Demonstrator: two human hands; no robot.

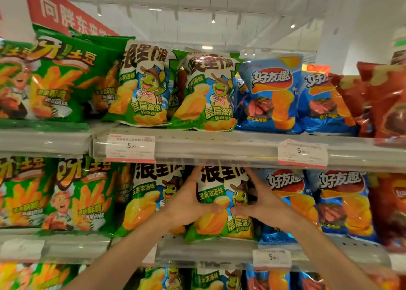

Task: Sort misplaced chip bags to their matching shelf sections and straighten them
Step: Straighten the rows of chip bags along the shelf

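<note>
A green and white turtle chip bag [222, 221] stands upright on the middle shelf [211, 249]. My left hand [189, 202] grips its left edge and my right hand [261, 202] grips its right edge, thumbs lying across the front. Another turtle bag [145, 202] stands just left of it, and blue steak-flavour bags [292, 202] stand to its right. On the top shelf, two more turtle bags [204, 94] sit between green fries bags [63, 79] and blue bags [272, 92].
Red bags [386, 101] fill the far right of both shelves. Price tags [130, 148] hang on the top shelf rail [219, 151]. A lower shelf holds more turtle and blue bags [219, 278]. A red banner [66, 13] hangs above at the left.
</note>
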